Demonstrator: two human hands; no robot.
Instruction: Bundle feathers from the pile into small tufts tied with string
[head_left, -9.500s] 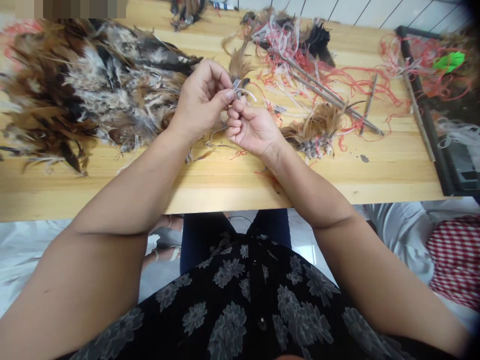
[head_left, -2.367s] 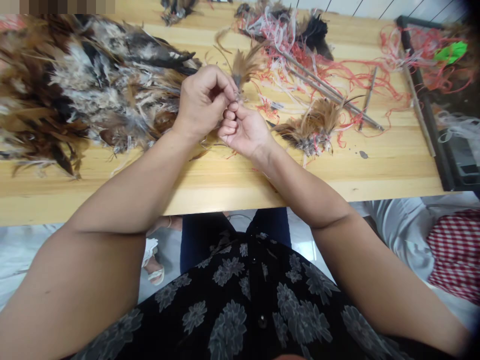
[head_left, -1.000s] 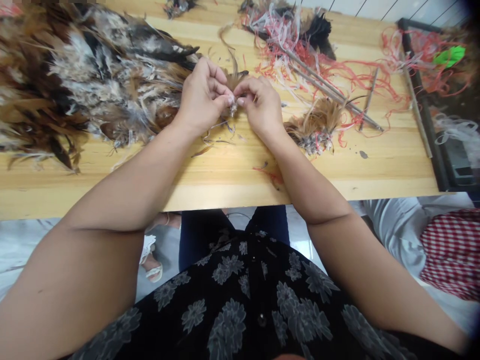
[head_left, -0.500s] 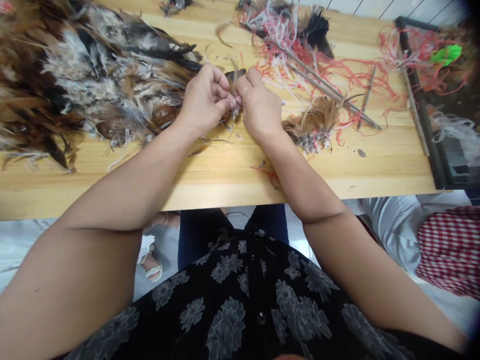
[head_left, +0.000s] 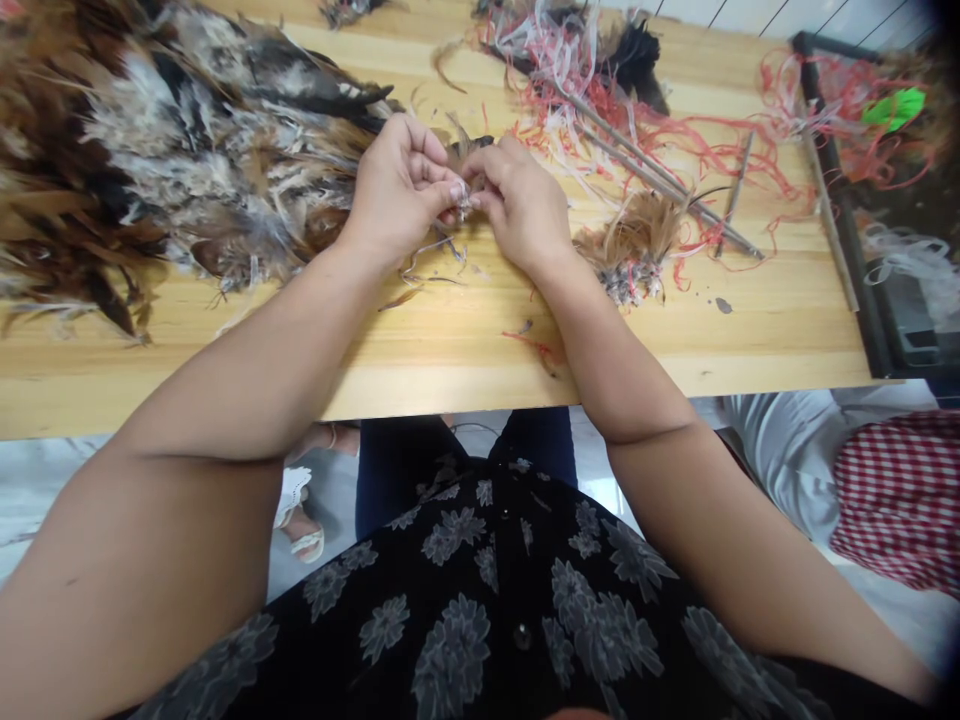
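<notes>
Nearly closed, our left hand (head_left: 401, 187) and right hand (head_left: 525, 205) pinched a feather bunch (head_left: 463, 206) near its base, presumably to steady it.

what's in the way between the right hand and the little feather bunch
Nothing visible: the right hand is already at the little feather bunch, opposite the left hand. The big feather pile lies off to the left.
</notes>
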